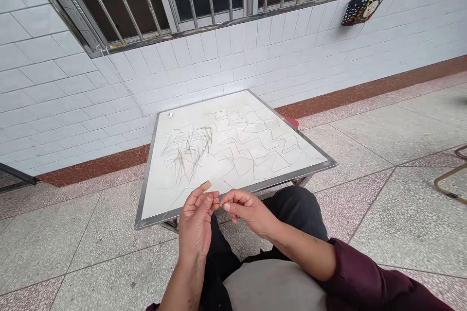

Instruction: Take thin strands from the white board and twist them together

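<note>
Both my hands meet just past the table's near edge, fingertips almost touching. My left hand (199, 209) pinches a thin wire (178, 199), part of which trails left over the tabletop; a beige wrap (206, 185) covers one fingertip. My right hand (244, 206) is closed in a pinch on the same wire, its thumb against the index finger. Whatever joins at the fingertips is too small to make out. Beyond them, a dense pile of thin bent wires (189, 148) lies on the left of the white table (170, 201). More bent wires (251, 138) are spread in rows on the right.
A small white and red object (170, 115) sits at the table's far left corner. Behind stands a white tiled wall (226, 63) with a barred window. A dark patterned bag (361, 9) hangs from the sill. Metal tubing (448, 182) stands on the right floor.
</note>
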{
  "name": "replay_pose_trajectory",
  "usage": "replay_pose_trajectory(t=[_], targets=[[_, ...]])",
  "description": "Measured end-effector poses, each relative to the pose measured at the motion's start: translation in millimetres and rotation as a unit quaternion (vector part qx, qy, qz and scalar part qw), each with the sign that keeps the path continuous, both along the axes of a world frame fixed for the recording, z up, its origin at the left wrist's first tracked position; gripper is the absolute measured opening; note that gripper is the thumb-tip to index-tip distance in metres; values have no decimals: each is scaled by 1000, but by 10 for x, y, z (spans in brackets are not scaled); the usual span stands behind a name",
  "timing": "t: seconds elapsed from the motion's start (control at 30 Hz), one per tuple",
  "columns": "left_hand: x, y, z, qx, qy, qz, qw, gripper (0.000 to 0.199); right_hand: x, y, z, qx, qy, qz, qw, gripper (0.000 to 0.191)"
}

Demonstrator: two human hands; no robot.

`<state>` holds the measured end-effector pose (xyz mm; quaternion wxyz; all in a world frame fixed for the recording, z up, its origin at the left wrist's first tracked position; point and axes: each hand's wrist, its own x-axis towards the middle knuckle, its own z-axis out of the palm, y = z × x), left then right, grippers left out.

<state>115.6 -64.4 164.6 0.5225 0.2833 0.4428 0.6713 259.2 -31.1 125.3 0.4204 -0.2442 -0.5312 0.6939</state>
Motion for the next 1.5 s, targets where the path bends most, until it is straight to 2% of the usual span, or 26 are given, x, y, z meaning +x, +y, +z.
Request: replay_pose_trajectory(t=[0.1,0.2,0.43,0.63,0.73,0.83,0.9,1.0,1.07,1.17,1.33,1.4,1.5], targets=[[5,-21,-6,5,35,8,999,33,8,-5,-17,7,1,-14,1000,23],[5,-54,5,5,98,26,995,32,28,-26,-18,66,-42,-55,995,23],[-6,-84,8,3,230,54,972,31,51,-42,-6,199,-126,-117,965,23],[-19,-84,6,-8,289,55,956,31,52,-20,12,280,-168,-124,937,25],[-13,-82,35,-21,303,56,951,32,50,-7,-11,227,-159,-94,956,26],[-16,-75,43,-21,279,39,959,32,59,21,-34,78,-105,-24,991,28],[-26,-67,23,-14,245,17,969,34,68,42,-37,0,-67,18,998,30],[-42,-53,-25,-7,198,8,980,33,71,52,-35,-24,-45,38,998,30],[-46,-45,-47,-12,181,24,983,31,62,37,-41,9,-47,19,999,30],[-45,-35,-58,-25,171,43,984,31,48,2,-57,108,-90,-49,989,24],[-42,-28,-57,-37,177,56,982,32,50,-11,-57,293,-195,-127,928,17],[-44,-30,-61,-42,199,55,977,34,52,-3,-52,324,-205,-130,914,17],[-58,-32,-86,-54,258,54,963,34,50,10,-51,332,-209,-119,912,15]])
